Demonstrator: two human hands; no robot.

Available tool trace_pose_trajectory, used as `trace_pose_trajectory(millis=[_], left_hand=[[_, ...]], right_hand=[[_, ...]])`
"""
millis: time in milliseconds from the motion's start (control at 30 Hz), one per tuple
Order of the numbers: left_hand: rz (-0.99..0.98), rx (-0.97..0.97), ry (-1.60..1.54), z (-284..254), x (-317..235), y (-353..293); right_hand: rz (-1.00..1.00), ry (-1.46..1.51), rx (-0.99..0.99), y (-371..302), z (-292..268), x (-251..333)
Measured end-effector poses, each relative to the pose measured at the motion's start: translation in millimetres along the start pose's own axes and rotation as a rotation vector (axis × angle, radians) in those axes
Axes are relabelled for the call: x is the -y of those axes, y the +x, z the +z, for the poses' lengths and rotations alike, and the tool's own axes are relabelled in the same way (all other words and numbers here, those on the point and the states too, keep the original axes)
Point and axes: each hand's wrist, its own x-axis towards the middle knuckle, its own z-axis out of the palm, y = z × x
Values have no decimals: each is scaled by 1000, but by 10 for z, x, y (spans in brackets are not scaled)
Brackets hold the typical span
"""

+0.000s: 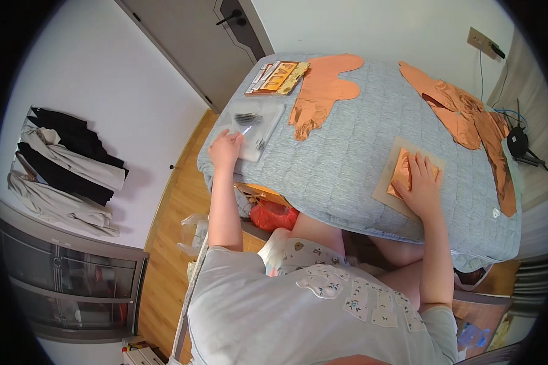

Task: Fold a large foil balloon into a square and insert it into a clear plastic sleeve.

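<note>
My left hand (pixel 227 148) is at the left edge of the table, its fingers bent and pinched at the edge of a stack of clear plastic bags (pixel 263 121) with dark print. How many bags the fingers hold does not show. On the right, my right hand (pixel 421 181) lies flat with fingers spread on a folded packet of shiny copper-coloured foil (pixel 403 163). That packet rests on a beige paper square (pixel 380 187), which sticks out around it.
Flat copper foil balloons, one letter- or number-like (pixel 329 79) and one crumpled (pixel 463 115), lie across the quilted grey table cover (pixel 323 170). Printed cards (pixel 277 78) sit at the far left. A black router (pixel 519 143) stands at the right edge; a red bag (pixel 273 216) is under the table.
</note>
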Motion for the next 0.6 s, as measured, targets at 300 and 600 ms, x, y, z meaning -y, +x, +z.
trace_pose_trajectory(millis=[300, 600], left_hand=[[278, -119, -650, -997, -1439, -506], [948, 340, -346, -81, -2241, -1462]], right_hand=[[-28, 110, 89, -138, -117, -17], [-115, 146, 126, -520, -221, 89]])
